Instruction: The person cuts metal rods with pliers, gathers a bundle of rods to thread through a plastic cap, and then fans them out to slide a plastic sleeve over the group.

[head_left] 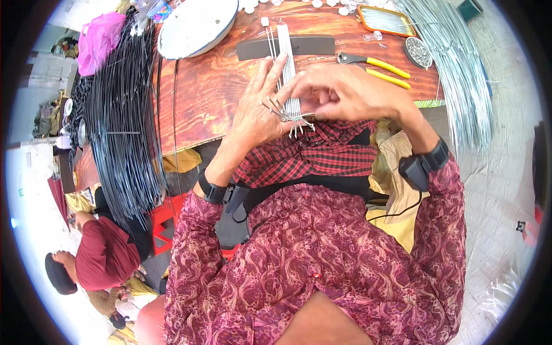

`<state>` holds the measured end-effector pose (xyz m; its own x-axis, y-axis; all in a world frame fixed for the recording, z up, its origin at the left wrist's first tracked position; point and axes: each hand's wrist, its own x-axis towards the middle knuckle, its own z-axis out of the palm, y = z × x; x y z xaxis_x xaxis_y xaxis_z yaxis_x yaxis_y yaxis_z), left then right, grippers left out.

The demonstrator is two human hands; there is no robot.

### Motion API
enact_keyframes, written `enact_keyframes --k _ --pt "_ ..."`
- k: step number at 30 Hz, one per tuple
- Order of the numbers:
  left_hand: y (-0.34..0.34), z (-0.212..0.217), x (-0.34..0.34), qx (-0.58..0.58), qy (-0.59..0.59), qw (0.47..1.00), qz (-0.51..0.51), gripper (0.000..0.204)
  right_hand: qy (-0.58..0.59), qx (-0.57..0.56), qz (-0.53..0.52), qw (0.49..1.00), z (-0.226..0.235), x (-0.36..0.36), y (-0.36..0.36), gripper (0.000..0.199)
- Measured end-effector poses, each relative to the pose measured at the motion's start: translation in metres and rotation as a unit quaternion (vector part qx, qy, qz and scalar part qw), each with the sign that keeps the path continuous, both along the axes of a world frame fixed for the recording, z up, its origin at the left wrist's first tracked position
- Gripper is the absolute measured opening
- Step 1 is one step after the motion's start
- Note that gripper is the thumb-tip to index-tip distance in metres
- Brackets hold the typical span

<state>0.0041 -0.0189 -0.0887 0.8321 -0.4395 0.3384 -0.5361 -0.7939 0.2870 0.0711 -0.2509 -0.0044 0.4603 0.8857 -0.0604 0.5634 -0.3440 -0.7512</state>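
Observation:
A row of thin silver metal wires (285,63) runs lengthwise in front of me, with small hooked ends (295,123) at the table's near edge. My left hand (256,112) lies across them, its fingers long and close together; several hooked wire ends stick out between the fingers, and its thumb is hidden. My right hand (351,92) bends over the wires from the right, with thumb and forefinger drawn together near the hooked ends. What sits between those fingertips is too small to make out. Beneath the far part of the wires lies a dark grey strip (316,45).
Yellow-handled pliers (379,64) lie right of my hands, near a bowl of metal bits (418,53) and an orange-rimmed tray (361,12). Silver wires (460,86) hang over the right side, black wires (123,126) over the left. A white basin (198,27) stands far left; a person (106,253) sits lower left.

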Motion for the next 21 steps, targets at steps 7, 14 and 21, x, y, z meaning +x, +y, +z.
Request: enact_keyframes --k 7,14,21 --pt "-0.004 0.001 0.003 0.017 -0.007 1.0 -0.004 0.102 -0.163 0.107 -0.015 0.981 -0.039 -0.034 0.018 0.039" --pt "-0.001 -0.008 0.007 -0.009 -0.014 1.0 -0.011 0.1 -0.225 0.115 -0.058 0.966 -0.069 -0.038 0.028 0.021" --pt "0.0 -0.008 0.007 0.004 -0.008 1.0 -0.023 0.106 -0.198 0.125 -0.071 0.97 -0.071 -0.036 0.028 0.021"
